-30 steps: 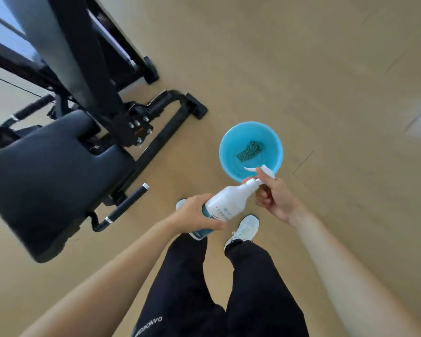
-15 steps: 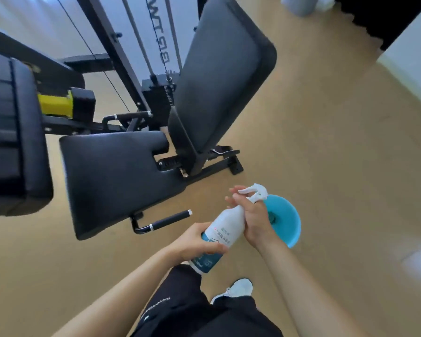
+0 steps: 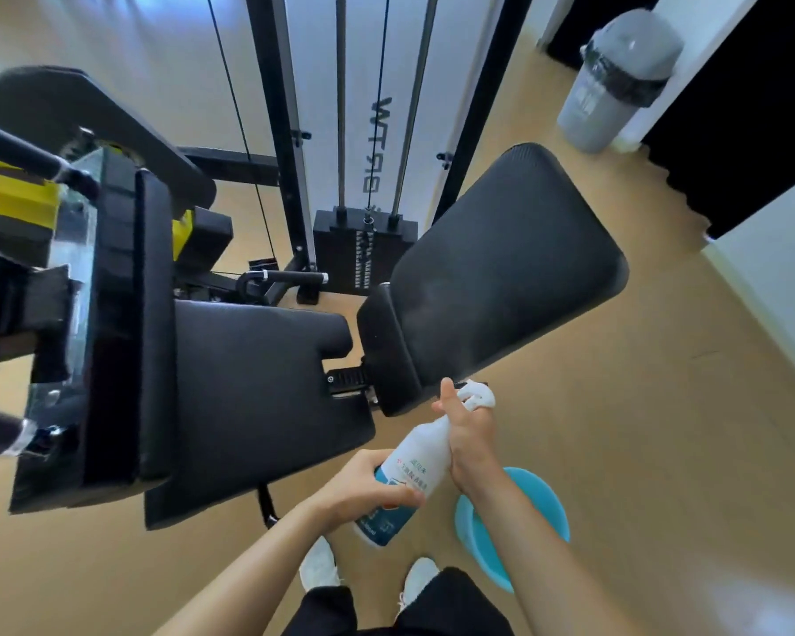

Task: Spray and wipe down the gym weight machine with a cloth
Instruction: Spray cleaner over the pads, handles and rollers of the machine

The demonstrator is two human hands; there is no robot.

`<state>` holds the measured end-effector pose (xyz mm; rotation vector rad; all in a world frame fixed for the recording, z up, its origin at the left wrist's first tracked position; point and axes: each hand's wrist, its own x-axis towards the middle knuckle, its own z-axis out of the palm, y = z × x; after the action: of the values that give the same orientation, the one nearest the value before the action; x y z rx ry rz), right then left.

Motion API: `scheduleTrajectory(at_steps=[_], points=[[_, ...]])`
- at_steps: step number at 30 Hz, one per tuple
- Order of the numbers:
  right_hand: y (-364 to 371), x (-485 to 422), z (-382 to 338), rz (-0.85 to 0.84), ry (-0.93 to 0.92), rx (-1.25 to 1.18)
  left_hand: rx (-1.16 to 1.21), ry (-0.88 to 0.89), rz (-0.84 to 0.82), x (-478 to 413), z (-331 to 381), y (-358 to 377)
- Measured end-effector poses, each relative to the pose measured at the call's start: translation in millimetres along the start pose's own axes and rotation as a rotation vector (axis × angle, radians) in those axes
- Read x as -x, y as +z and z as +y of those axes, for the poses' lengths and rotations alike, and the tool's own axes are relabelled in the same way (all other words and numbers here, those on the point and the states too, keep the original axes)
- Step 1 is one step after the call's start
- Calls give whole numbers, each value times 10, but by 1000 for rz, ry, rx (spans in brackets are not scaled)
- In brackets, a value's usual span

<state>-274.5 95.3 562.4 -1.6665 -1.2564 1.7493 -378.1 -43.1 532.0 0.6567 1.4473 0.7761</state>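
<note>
Covering the room, tan floor (image 3: pixel 652 429), weight machine (image 3: pixel 258 397) set on it, white spray bottle (image 3: pixel 409 475) held near its backrest pad (image 3: pixel 501 268), base gripped by the left hand (image 3: pixel 363 491), trigger head clasped by the right hand (image 3: pixel 471 429), blue basin (image 3: pixel 542 502) beside the shoes (image 3: pixel 320 566), grey bin (image 3: pixel 611 80) at the far side.

floor (image 3: pixel 662 429) tan | wall (image 3: pixel 776 286) white | grey bin (image 3: pixel 616 84) beside dark doorway (image 3: pixel 735 130)

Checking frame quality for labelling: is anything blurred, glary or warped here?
Head view: the machine is motion-blurred at its left edge; the upright posts lean and bow from the wide lens; backlight washes out the top left; the spray bottle, left hand and right hand are fairly sharp.
</note>
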Motion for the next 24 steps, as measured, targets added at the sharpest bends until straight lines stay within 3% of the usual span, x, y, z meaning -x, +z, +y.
scheduleTrajectory(at_steps=[6,15,20,24], points=[[-61,-506,-142,-66,11,53,67,-21,-2,-346,213,-54],[-58,-1077,-495,-112,-6,87,136,-55,128,-778,519,34],[-77,-1178,-583,-136,7,53,127,-61,83,-896,633,-79],[-2,-1174,-572,-25,3,30,81,-35,13,-967,622,-239]])
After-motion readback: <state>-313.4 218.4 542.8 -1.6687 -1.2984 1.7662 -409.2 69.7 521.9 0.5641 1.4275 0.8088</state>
